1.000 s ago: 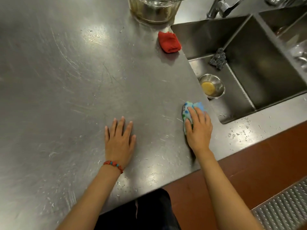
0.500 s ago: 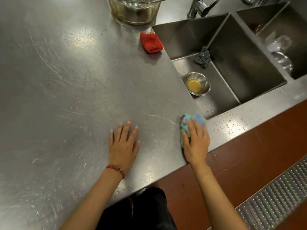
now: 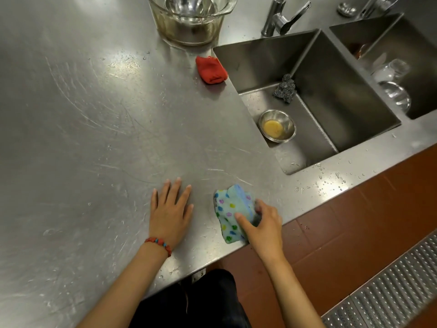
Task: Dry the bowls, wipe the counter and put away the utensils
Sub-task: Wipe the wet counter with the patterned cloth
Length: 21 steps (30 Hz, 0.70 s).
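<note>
A light blue cloth with coloured spots (image 3: 230, 210) lies bunched on the steel counter (image 3: 94, 129) at its front edge. My right hand (image 3: 261, 223) grips the cloth's right side, fingers curled over it. Flat on the counter to the left rests my left hand (image 3: 171, 209), fingers spread, holding nothing; a red bead bracelet is on its wrist. A small steel bowl (image 3: 277, 125) with yellow residue sits in the left sink basin (image 3: 305, 147). At the back stands a clear container (image 3: 189, 17) with steel bowls stacked inside.
A folded red cloth (image 3: 211, 70) lies by the sink's left rim. A steel scourer (image 3: 286, 87) sits on the basin's ledge. A tap (image 3: 279, 17) rises behind. Glassware (image 3: 392, 86) lies in the right basin. Water drops (image 3: 326, 183) dot the front rim. Red floor tiles and a drain grate are below.
My right hand has pulled the cloth back toward the counter's front edge and shifted from pressing flat on it to gripping its right side. The left hand has stayed put.
</note>
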Available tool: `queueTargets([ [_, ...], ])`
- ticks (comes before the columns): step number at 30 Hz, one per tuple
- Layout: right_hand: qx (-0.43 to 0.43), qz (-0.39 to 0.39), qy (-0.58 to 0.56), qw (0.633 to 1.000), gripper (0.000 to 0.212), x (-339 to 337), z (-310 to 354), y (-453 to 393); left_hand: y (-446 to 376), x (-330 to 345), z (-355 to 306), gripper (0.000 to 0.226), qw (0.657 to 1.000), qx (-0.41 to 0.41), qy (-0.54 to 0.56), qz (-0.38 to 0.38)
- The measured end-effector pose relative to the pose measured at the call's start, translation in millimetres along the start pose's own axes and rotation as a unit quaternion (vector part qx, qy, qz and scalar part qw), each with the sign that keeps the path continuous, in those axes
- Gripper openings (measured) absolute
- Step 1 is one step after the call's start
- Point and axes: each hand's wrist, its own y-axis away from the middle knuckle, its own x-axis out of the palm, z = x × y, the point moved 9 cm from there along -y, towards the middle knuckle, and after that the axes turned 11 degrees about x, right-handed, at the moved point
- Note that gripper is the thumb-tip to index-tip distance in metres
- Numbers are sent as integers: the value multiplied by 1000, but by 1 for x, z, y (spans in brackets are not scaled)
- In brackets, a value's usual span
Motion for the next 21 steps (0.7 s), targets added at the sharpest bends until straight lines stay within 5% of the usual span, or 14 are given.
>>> queueTargets([
  [3, 79, 44, -14, 996, 61, 11, -2, -5, 1, 3, 2, 44, 1000, -7, 5, 5],
  [9, 132, 131, -147, 971, 14, 13, 7, -13, 3, 5, 3, 47, 1000, -6, 7, 23],
  [14, 104, 143, -237, 955, 8, -5, 55, -54, 9, -3, 11, 51, 999, -39, 10, 17],
  [21, 32, 113, -168, 979, 19, -1, 156, -164, 19, -13, 24, 53, 998, -56, -23, 4],
])
